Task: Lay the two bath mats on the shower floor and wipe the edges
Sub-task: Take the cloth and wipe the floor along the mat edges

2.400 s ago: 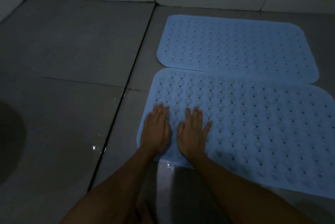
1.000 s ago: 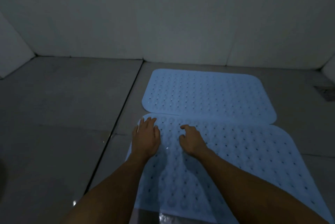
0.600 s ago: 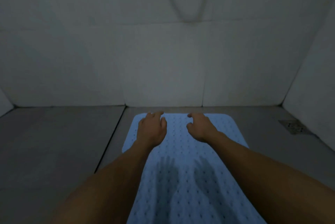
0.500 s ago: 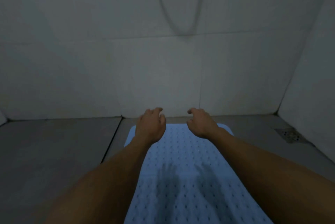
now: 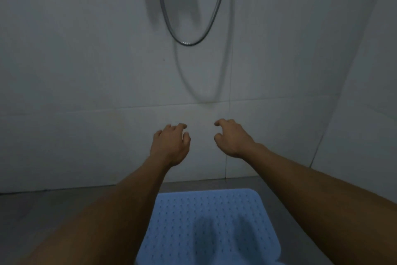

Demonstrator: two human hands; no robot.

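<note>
Wall [image 5: 86,71] fills most of the view, pale tile w/ a grey shower hose [image 5: 189,43] looping down at top centre. Floor [image 5: 53,217] is a dark strip along the bottom. Blue bath mat [image 5: 206,221] lies flat on it, far short edge just short of the wall foot, long axis running away from the person toward the wall. Only one mat in view; 2nd not visible. Both arms reach fwd above it. Left hand [image 5: 170,146] and right hand [image 5: 232,138] hang in air in front of the wall, fingers loosely curled, holding nothing, not touching mat. So mat sits below and nearer than the fingertips. Neither hand clearly closer; no cloth in view, edge wiping looks not yet started.
</note>
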